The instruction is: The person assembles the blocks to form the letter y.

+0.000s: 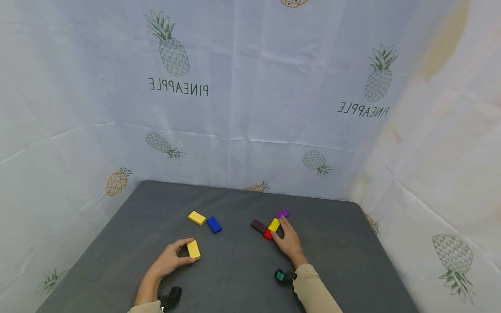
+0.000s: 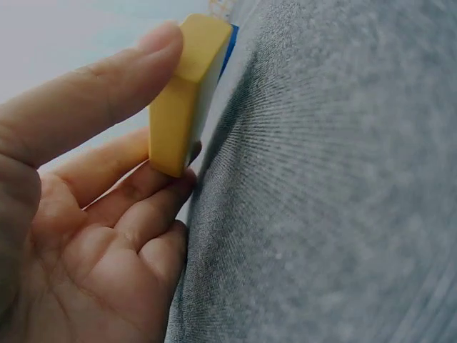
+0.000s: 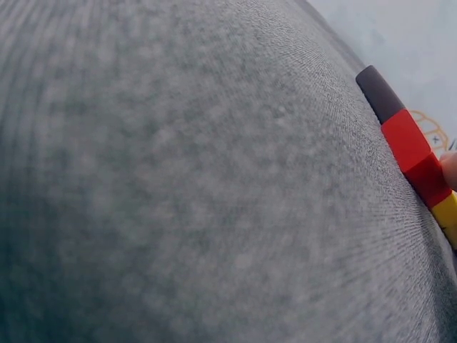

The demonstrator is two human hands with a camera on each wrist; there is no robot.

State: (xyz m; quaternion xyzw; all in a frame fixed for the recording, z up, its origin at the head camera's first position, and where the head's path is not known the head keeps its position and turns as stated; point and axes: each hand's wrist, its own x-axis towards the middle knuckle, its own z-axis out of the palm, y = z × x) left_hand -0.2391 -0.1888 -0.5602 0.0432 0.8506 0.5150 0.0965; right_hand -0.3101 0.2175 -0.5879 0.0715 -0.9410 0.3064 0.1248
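Observation:
My left hand (image 1: 169,260) pinches a yellow block (image 1: 193,250) between thumb and fingers, low over the dark table. In the left wrist view, the thumb presses one end of this yellow block (image 2: 187,78) and fingertips reach its other side. My right hand (image 1: 290,241) rests at a joined row: a red block (image 1: 268,234), a yellow block (image 1: 274,224) and a purple block (image 1: 282,213). A dark brown block (image 1: 258,226) angles off to the left beside the red one. In the right wrist view, a fingertip touches the red block (image 3: 407,139); the other fingers are hidden there.
Another yellow block (image 1: 197,218) and a blue block (image 1: 214,225) lie close together beyond my left hand. The grey-black table (image 1: 235,278) ends at a white curtain (image 1: 250,104) printed with pineapples, which also hangs along both sides.

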